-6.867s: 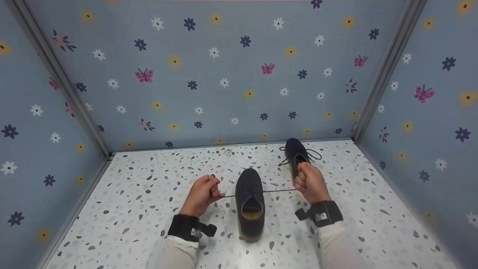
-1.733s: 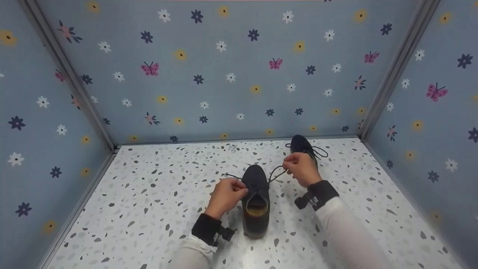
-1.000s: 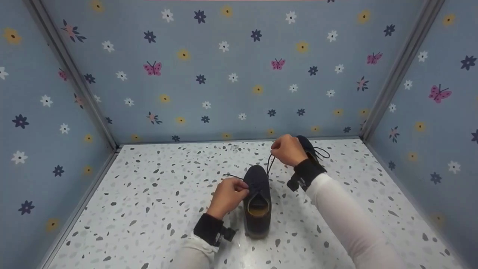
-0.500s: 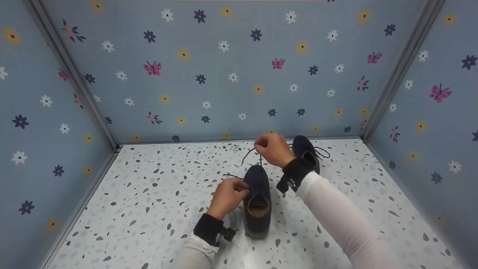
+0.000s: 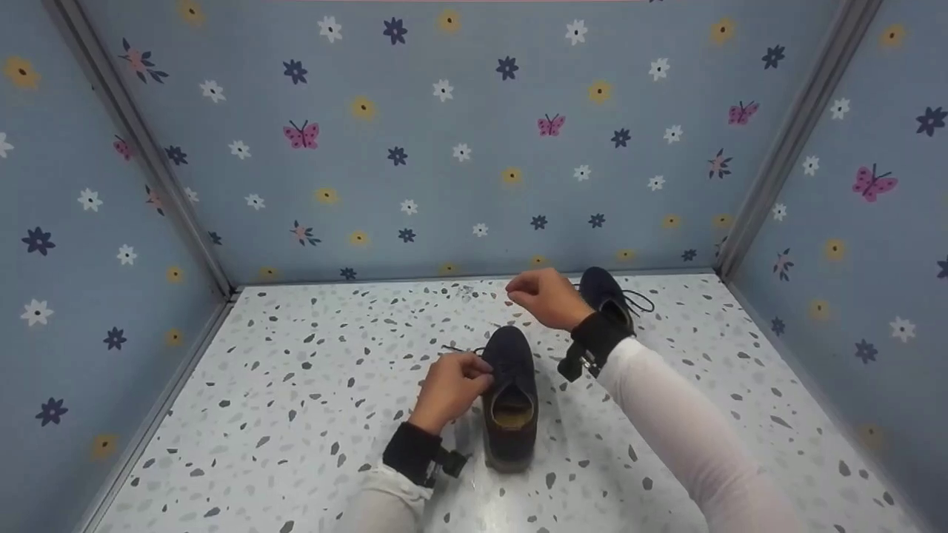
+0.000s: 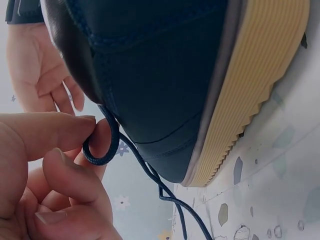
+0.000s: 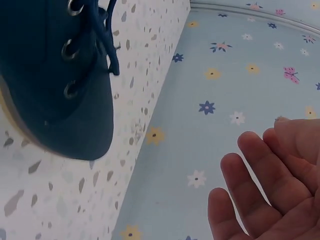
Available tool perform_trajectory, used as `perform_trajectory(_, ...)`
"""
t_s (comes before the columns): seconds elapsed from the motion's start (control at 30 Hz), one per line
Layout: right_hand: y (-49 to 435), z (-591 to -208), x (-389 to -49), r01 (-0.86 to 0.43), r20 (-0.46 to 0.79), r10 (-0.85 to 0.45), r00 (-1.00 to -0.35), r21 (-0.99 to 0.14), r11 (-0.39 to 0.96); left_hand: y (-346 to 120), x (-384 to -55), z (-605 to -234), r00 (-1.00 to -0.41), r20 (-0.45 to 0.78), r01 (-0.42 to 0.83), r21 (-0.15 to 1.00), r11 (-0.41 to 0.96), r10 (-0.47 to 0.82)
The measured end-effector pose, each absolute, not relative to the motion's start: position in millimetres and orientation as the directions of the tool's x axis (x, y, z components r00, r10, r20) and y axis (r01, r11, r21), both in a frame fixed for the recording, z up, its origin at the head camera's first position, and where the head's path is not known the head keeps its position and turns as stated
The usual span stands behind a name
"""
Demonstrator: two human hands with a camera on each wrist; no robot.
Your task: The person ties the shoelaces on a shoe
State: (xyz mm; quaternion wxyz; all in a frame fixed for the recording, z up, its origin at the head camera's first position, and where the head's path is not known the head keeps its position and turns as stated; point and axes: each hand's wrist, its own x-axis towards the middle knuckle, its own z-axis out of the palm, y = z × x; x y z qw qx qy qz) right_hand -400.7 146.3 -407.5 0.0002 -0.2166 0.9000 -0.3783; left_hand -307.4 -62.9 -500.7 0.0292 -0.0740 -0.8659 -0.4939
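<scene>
A dark blue lace-up shoe stands on the floor, its toe pointing away from me. Beside its left flank, my left hand pinches a small loop of shoelace between thumb and forefinger, close to the upper. Other lace strands hang past the toe in the left wrist view. Above and beyond the toe, my right hand hovers with loosely bent fingers. Its fingers hold nothing in the right wrist view, and the lace lies apart from them at the shoe's eyelets.
The matching shoe stands further back on the right, partly behind my right forearm, with its lace bow spread out. Speckled white flooring reaches to flowered blue panels at the back and both sides.
My right hand has carried one lace end from the right across the toe to the left and let it go. My left hand has kept its pinch beside the shoe over the last second.
</scene>
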Motion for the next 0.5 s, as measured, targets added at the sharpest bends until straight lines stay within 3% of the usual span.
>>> perform_trajectory(0.5, 184, -410, -396, -0.406, 0.181, -0.381, -0.907, -0.621, 0.671, -74, -313, -503, -0.995, 0.080, 0.100, 0.900, 0.424, 0.065)
